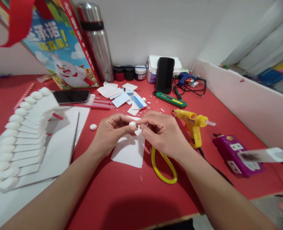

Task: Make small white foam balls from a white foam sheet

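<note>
My left hand (111, 131) and my right hand (161, 132) meet over the middle of the red table (122, 198). Both pinch a small white foam piece (133, 124) between their fingertips, held just above a white sheet of foam (129, 151). The fingers of both hands are curled closed around it. A second small white foam ball (93, 126) lies on the table left of my left hand. A yellow loop handle (164, 171), perhaps of scissors, lies under my right wrist.
A fan of white strips tipped with foam ovals (23, 140) lies at the left. A yellow glue gun (192, 123), green cutter (171, 100), purple power strip (234, 153), two phones (71, 95) (164, 75), foam scraps (127, 97), steel flask (97, 41) and paint jars (129, 72) surround the hands.
</note>
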A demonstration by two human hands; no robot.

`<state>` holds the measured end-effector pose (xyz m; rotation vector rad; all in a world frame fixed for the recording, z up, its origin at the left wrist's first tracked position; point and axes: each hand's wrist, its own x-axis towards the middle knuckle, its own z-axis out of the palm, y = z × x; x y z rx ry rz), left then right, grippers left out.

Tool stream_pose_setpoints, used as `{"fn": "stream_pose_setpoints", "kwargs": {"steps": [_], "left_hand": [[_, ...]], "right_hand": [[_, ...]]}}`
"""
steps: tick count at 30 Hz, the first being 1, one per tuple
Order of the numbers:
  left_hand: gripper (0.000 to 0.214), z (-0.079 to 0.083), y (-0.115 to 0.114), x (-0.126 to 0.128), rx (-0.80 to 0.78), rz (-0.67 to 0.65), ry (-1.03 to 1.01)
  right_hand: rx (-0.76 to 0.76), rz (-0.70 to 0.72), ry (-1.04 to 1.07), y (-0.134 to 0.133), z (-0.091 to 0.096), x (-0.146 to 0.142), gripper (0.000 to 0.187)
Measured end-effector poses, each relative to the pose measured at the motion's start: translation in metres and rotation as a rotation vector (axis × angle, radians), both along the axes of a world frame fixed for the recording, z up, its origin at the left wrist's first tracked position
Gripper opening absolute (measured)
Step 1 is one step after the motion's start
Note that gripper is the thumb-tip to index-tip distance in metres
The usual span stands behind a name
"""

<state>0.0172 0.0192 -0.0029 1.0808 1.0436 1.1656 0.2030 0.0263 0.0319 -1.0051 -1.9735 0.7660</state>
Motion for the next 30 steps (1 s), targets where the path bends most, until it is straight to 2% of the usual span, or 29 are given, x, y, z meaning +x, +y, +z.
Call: {"fn": "stream_pose_setpoints", "kwargs": {"steps": [5,9,13,18,24,30], "left_hand": [[0.020,0.0025,-0.0011,0.0004,0.035,-0.012,0.032],[0.024,0.0023,-0.0008,0.0003,0.066,0.001,0.045],[0.023,0.0014,0.0000,0.0003,0.075,0.026,0.030],[0.016,0.0000,0.0023,0.0010,0.030,0.048,-0.107],[0.011,0.0004,0.0032,0.0007,-0.007,-0.013,-0.231],[0.011,-0.0006,0.0032,0.0005,-0.015,-0.021,-0.233]], "right_hand": [[0.108,0.026,-0.033,-0.0003,0.0002,0.0018,0.021],[0.134,0.029,-0.054,-0.0011,-0.0016,0.0018,0.020],[0.054,-0.032,-0.008,-0.0017,-0.0030,0.0006,0.020],[-0.104,-0.127,0.083,-0.0005,0.0010,0.0001,0.019],[-0.115,-0.082,0.155,-0.0016,0.0005,-0.0034,0.020],[-0.084,-0.075,0.151,-0.0025,-0.0035,-0.0045,0.019]]}}
